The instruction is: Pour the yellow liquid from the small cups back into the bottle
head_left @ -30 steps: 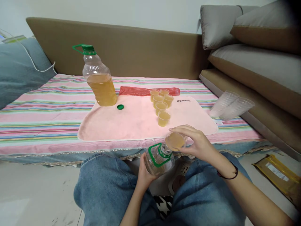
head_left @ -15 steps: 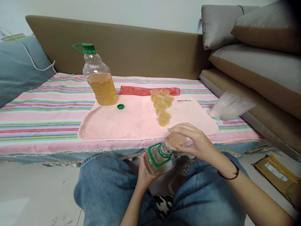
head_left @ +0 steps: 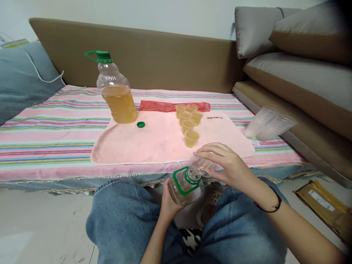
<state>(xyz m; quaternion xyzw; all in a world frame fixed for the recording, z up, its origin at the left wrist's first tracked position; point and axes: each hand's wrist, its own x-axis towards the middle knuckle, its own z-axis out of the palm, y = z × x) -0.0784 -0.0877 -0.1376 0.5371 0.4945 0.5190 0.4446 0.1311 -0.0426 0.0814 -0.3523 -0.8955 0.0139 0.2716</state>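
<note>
My left hand [head_left: 171,203] is wrapped around a clear plastic bottle [head_left: 184,196] with a green carry ring [head_left: 177,182], held between my knees and leaning right. In my right hand [head_left: 224,159] is a clear plastic cup [head_left: 202,167], tipped with its rim against the bottle's open mouth. The cup looks nearly drained; how much liquid sits in the bottle is hard to make out. Beyond my hands, several cups of amber liquid [head_left: 191,138] stand on a pink mat [head_left: 154,143]. A green cap [head_left: 141,124] lies on the mat's left half.
A large capped bottle of amber liquid [head_left: 122,104] stands at the mat's back left. Behind the cups lies a red plastic strip [head_left: 156,106]. Stacked clear cups [head_left: 271,123] lie at right beside piled cushions [head_left: 297,77]. A yellow package [head_left: 323,205] is on the floor.
The amber liquid in the tipped cup has run out toward the bottle, leaving the cup looking clear. My hands have hardly moved.
</note>
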